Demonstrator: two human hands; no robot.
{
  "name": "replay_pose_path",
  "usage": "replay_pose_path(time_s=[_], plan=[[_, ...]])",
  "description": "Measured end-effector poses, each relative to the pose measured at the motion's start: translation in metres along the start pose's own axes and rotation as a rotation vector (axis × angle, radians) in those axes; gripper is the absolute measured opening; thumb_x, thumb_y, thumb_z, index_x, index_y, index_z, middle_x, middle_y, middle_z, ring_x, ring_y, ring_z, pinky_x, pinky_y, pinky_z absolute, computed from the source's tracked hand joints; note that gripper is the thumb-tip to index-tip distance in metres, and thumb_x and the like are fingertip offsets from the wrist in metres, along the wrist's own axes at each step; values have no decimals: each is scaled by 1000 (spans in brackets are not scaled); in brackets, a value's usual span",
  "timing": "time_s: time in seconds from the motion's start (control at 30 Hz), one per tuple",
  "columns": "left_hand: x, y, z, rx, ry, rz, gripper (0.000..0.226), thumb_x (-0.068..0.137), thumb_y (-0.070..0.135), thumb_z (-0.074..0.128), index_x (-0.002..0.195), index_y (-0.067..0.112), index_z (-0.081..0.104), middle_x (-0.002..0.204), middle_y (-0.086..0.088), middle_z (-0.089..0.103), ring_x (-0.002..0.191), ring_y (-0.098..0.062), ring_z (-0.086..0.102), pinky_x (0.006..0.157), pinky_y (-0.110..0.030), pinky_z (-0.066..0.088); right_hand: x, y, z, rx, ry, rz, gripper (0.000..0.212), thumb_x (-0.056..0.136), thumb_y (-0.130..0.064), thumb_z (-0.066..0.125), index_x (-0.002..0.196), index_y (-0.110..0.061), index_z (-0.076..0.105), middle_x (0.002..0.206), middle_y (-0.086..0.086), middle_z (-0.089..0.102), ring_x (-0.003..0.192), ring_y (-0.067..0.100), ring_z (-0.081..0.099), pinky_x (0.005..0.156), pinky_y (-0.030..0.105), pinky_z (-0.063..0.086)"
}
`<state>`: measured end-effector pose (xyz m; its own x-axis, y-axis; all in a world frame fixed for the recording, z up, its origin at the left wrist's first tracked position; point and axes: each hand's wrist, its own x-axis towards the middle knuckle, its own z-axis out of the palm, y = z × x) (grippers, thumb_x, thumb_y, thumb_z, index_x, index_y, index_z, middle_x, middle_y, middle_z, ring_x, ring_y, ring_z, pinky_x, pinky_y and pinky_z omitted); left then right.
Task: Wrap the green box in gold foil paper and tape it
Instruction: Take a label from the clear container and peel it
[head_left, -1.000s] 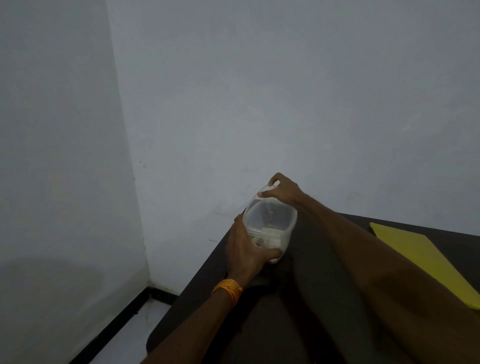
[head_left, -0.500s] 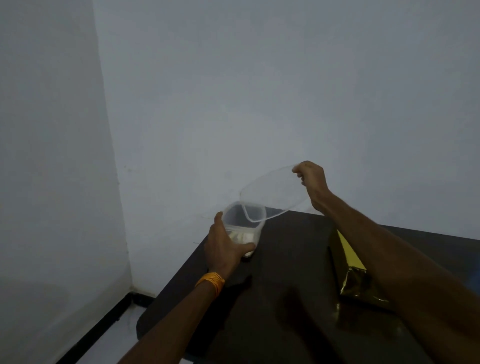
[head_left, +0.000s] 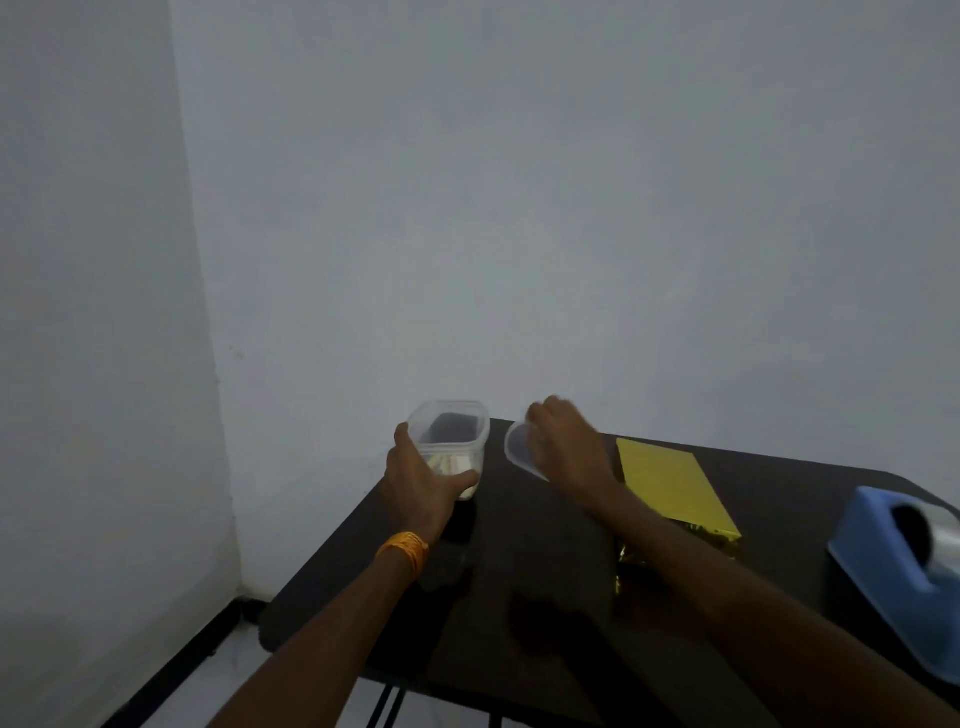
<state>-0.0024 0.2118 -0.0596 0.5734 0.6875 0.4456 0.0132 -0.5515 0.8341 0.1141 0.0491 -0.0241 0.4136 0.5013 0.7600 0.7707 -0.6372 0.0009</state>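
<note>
Your left hand (head_left: 421, 483) grips the clear tub (head_left: 451, 431); your right hand (head_left: 566, 447) holds its lid (head_left: 519, 453). Set the lid flat, clear of the gold foil paper (head_left: 670, 483) beside your forearm. Green box not discernible.

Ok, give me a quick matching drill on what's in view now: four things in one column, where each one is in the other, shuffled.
1. clear container
2. lid
3. gold foil paper
4. blue tape dispenser

A. at the right end of the table
B. gripped by the left hand
C. lying on the table by the right forearm
D. held by the right hand

Pairs: 1-B, 2-D, 3-C, 4-A
</note>
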Motion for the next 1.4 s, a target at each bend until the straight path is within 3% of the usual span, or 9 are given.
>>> replay_pose_path(time_s=[0.3, 0.4, 0.53, 0.67, 0.73, 0.97, 1.17, 1.3, 1.4], plan=[[-11, 17, -27, -24, 45, 4, 107, 56, 42, 93, 142, 18, 33, 136, -8, 53, 122, -29, 53, 98, -42, 48, -55, -42, 23, 109, -269, -69, 27, 86, -39, 71, 105, -21, 66, 111, -3, 63, 101, 12, 58, 86, 23, 47], [-22, 19, -31, -30, 32, 10, 108, 56, 42, 93, 143, 18, 33, 137, -8, 53, 122, -28, 52, 96, -40, 48, -66, -45, 21, 200, -329, -36, 32, 84, -44, 72, 105, -21, 69, 112, -5, 65, 100, 6, 57, 84, 16, 42], [-37, 23, -33, -60, 12, 45, 106, 58, 41, 92, 144, 18, 33, 137, -7, 52, 123, -27, 51, 93, -32, 45, -76, -47, 12, 329, -407, 45, 29, 87, -40, 68, 107, -20, 70, 109, -5, 68, 94, 5, 61, 83, 24, 53], [-45, 26, -28, -59, -2, 77, 109, 52, 45, 93, 141, 20, 35, 132, -5, 54, 120, -26, 53, 94, -37, 47, -76, -39, -7, 303, -233, 190, 9, 89, -28, 65, 92, -22, 71, 95, -6, 67, 83, 5, 59, 72, 21, 51], [-52, 27, -23, -61, -14, 86, 108, 48, 48, 92, 138, 22, 36, 130, -3, 56, 118, -24, 54, 94, -42, 52, -73, -29, -20, 268, -136, 239, 8, 87, -25, 65, 84, -19, 70, 88, -4, 66, 77, 8, 58, 70, 29, 54], [-83, 29, 2, -83, -80, 91, 113, 42, 50, 89, 140, 24, 39, 128, 3, 54, 119, -19, 53, 95, -45, 50, -52, -10, -66, 338, 34, 327, 11, 87, -15, 62, 81, -12, 71, 78, -2, 66, 69, 11, 59, 64, 27, 47], [-97, 15, 6, -57, -119, 105, 122, 46, 51, 90, 147, 24, 28, 136, 0, 48, 124, -22, 49, 94, -33, 43, -24, -15, -62, 428, -222, 264, 18, 82, -6, 65, 94, -14, 75, 84, -2, 72, 77, 10, 63, 68, 21, 46], [-89, 16, -5, -77, -135, 119, 134, 45, 82, 75, 153, 29, 16, 152, 2, 34, 137, -18, 36, 106, -44, 40, -5, -26, -49, 318, -357, 115, 21, 82, -5, 63, 99, -9, 75, 97, 5, 74, 88, 17, 67, 76, 26, 51], [-71, 20, -16, -238, -82, 44, 109, 62, 87, 59, 148, 30, 26, 150, 2, 40, 137, -18, 38, 110, -49, 38, 10, -35, -32, 165, -534, 29, 21, 83, -7, 64, 102, -5, 73, 103, 11, 72, 96, 25, 66, 77, 27, 47]])
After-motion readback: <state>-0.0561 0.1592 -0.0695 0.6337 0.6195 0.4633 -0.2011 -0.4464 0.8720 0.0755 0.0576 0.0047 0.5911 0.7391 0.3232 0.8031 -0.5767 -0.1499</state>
